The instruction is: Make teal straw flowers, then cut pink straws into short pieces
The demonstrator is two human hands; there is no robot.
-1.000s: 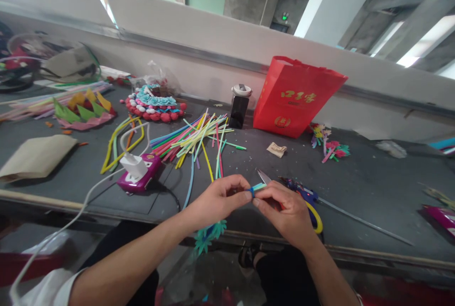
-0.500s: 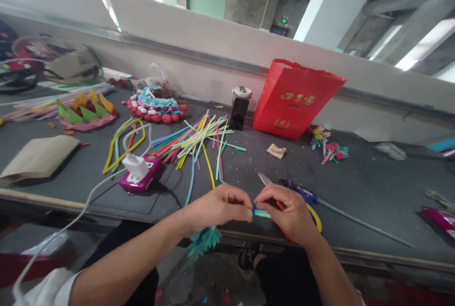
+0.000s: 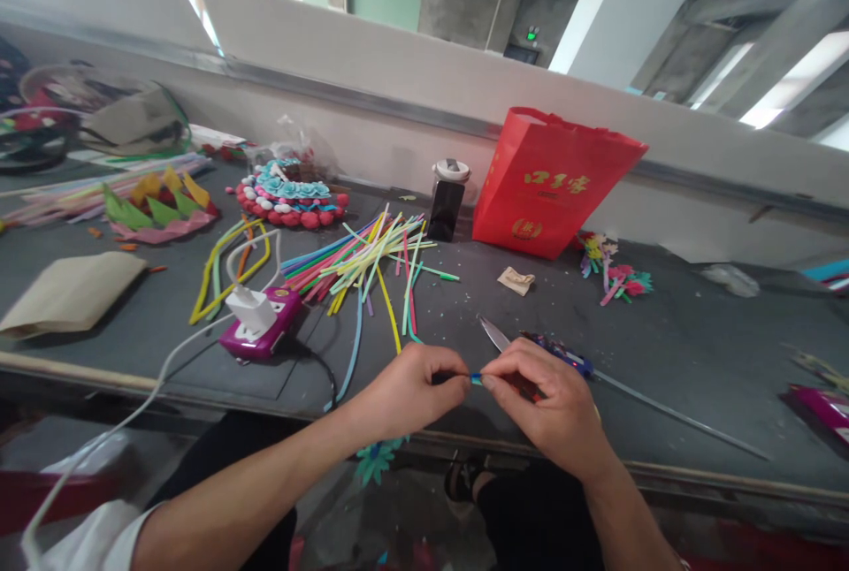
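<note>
My left hand (image 3: 421,390) and my right hand (image 3: 554,403) meet at the table's front edge, thumbs and forefingers pinched together. Between their fingertips they hold a short blue and teal strip (image 3: 476,379), its ends hidden by the fingers. Below my left wrist hangs a teal flower (image 3: 376,462) with pointed petals, past the edge of the table; what joins it to my hand is hidden. Scissors (image 3: 492,332) lie under my right hand, only the blades plainly showing. Just behind that hand is a dark blue tool (image 3: 574,363), perhaps a glue gun, with a long pale stick.
Coloured straw-like strips (image 3: 371,257) lie in a loose pile, some reaching toward my left hand. A purple power strip (image 3: 262,323) with a white plug is at left. Behind stand a black bottle (image 3: 447,207) and a red bag (image 3: 550,186); small paper flowers (image 3: 614,270) lie right of it.
My right hand has closed in on my left, so less of the teal strip shows. The hanging flower has shifted slightly left and turned. The yellow scissor handle is now mostly hidden.
</note>
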